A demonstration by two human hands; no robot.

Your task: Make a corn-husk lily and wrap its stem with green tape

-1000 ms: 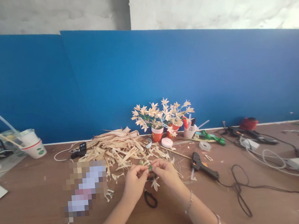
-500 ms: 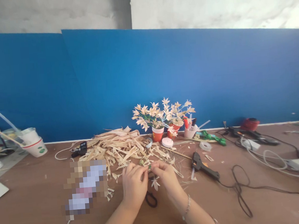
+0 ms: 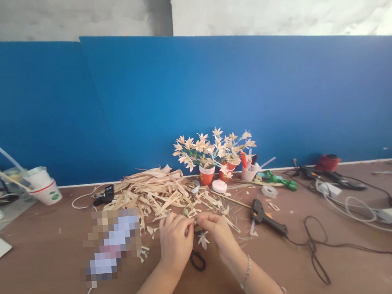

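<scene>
My left hand (image 3: pixel 176 241) and my right hand (image 3: pixel 219 233) meet at the lower middle, fingertips pinched close together on a small green piece (image 3: pixel 195 220), mostly hidden by the fingers. Just below the fingertips of my right hand is a pale star-shaped flower (image 3: pixel 203 239). Black scissors (image 3: pixel 197 260) lie on the table under my hands, with one handle loop showing. Behind the hands spreads a heap of dry, pale husk strips (image 3: pixel 155 188).
Husk flowers stand in red cups (image 3: pixel 207 177) at the back. A black glue gun (image 3: pixel 269 219) and its cord lie right, near a tape roll (image 3: pixel 269 191) and green ribbon (image 3: pixel 280 180). A blurred-out object (image 3: pixel 112 246) and a paper cup (image 3: pixel 47 194) are left.
Both hands stay at nearly the same spot, with only slight shifts of the fingers.
</scene>
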